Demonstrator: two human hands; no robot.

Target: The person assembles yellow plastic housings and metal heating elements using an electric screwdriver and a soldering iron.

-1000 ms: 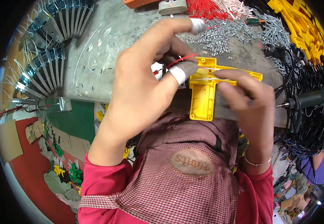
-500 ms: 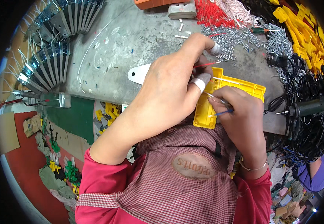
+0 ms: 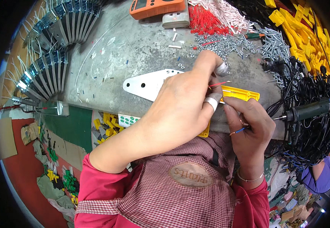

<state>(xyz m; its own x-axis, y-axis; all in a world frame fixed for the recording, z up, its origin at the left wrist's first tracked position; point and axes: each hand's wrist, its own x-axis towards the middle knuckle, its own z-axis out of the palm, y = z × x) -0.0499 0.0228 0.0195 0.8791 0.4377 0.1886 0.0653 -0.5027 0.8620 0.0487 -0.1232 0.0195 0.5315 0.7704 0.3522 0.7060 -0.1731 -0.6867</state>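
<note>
1. Head view, counts: two bare hands. The left grip is narrow, thumb and bent fingers closed on one red wire; two of its fingertips wear white wraps. The right grip is also narrow, with one blue wire held in the curled fingers; whatever sits between its thumb tip and forefinger tip is hidden.
2. Head view, counts around the grips: one yellow housing, between and beneath both; one white plate with two larger dark holes, left of the left grip; one orange multimeter and one pale block, beyond it; two fans of metal strips, far to its left; one power driver, right of the right grip. Nuts, screws and red leads lie beyond the grips on the tabletop, too many to count.
3. Head view, looks: the housing is bright yellow and glossy, its hollow side up, with raised walls along the arm beyond the right grip; another end shows just below the left thumb, the rest covered. The red wire is thin, with a bare tip; the blue one is short where it shows.
</note>
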